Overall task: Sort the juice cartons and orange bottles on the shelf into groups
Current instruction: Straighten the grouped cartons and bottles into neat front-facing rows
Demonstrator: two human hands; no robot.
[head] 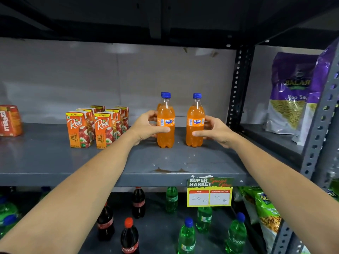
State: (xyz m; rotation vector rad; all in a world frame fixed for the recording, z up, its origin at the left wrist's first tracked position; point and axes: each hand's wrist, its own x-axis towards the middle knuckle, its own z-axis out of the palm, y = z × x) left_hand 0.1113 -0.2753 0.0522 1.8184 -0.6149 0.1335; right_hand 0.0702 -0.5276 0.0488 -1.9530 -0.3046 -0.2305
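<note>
The left hand (146,125) grips one upright orange plastic Fanta bottle (166,125); the right hand (213,131) grips another orange bottle (195,123), standing apart to its right.

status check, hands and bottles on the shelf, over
Left hand grip on left Fanta bottle, right hand grip on right Fanta bottle. Both upright on shelf. Juice cartons grouped left, nothing blocking.
</note>
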